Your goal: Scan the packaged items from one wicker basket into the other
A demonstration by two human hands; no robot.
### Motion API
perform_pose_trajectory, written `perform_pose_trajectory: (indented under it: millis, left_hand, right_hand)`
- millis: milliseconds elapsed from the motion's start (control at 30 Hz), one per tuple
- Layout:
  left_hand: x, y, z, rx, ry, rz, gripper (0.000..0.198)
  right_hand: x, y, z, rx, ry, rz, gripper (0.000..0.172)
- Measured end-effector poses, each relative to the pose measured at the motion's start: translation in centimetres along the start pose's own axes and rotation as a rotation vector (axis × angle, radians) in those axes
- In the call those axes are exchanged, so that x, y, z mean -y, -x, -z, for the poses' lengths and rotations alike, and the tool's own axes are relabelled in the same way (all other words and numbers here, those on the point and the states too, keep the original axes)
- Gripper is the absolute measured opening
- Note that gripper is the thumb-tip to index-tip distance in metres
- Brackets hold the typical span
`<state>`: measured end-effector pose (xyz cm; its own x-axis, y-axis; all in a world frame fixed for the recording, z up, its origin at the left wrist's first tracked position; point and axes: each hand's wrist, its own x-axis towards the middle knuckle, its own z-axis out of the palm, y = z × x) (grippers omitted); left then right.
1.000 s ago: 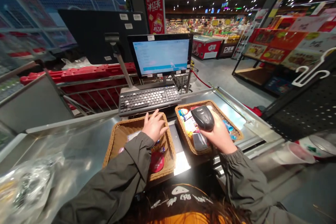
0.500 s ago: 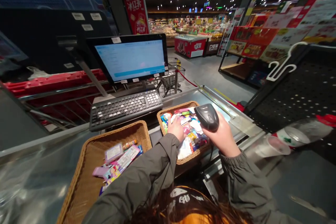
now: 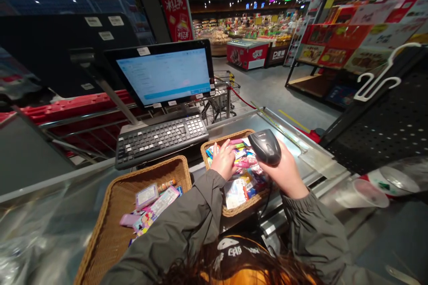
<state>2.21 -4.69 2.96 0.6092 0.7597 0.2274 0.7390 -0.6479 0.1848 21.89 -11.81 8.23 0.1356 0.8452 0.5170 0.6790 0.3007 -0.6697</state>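
Note:
My right hand [image 3: 286, 169] is wrapped around a black handheld barcode scanner [image 3: 265, 147], held over the right side of a small wicker basket [image 3: 234, 211]. The basket is full of small, brightly coloured packets. Inside it, my left hand [image 3: 224, 161] has its fingers curled, with a pink packet [image 3: 246, 162] at its thumb side, below the scanner. Part of the packet's hold is hidden by the hand. A white packet [image 3: 236, 193] lies near the basket's front. In a larger wicker basket [image 3: 103, 213] on the left are a clear-topped purple box [image 3: 146, 196] and a pink printed pack [image 3: 163, 205].
A black keyboard [image 3: 162, 138] and a lit monitor [image 3: 163, 73] stand behind the baskets on the metal counter [image 3: 247, 122]. Plastic cups [image 3: 364, 193] are at the right. A white hanger [image 3: 374, 80] hangs on a black perforated panel. Shopping carts and shelves stand beyond.
My left hand has shifted among the packets, and its fingers are more curled; the pink packet now shows beside it. The scanner stays in my right hand. The view has turned slightly left.

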Motion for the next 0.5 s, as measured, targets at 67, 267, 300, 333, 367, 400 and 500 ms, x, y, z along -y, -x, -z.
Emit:
perform_pose_trajectory:
  millis: [67, 267, 300, 333, 367, 400, 500]
  left_hand:
    - [0.4, 0.2, 1.6, -0.078, -0.028, -0.056, 0.017]
    - [3.1, 1.2, 4.8, -0.194, -0.031, -0.04, 0.02]
    - [3.7, 1.4, 5.0, -0.205, -0.013, -0.013, 0.02]
    - [4.2, 1.6, 5.2, -0.213, 0.01, 0.022, 0.019]
    - [4.7, 1.8, 5.4, -0.213, 0.039, 0.059, 0.019]
    - [5.2, 2.0, 5.5, -0.208, 0.073, 0.098, 0.021]
    - [6.1, 2.4, 5.7, -0.177, 0.185, 0.195, 0.028]
  right_hand:
    - [0.2, -0.1, 0.0, -0.016, -0.008, 0.009, 0.065]
    - [1.4, -0.1, -0.2, -0.034, 0.001, 0.049, 0.061]
    - [1.6, 0.0, -0.2, -0.034, 0.001, 0.049, 0.061]
    - [1.8, 0.0, -0.3, -0.033, 0.0, 0.046, 0.062]
    - [2.0, 0.1, -0.4, -0.031, -0.002, 0.043, 0.062]
    - [2.1, 0.1, -0.5, -0.03, -0.005, 0.038, 0.062]
    - [2.5, 0.4, -0.8, -0.022, -0.017, 0.025, 0.062]
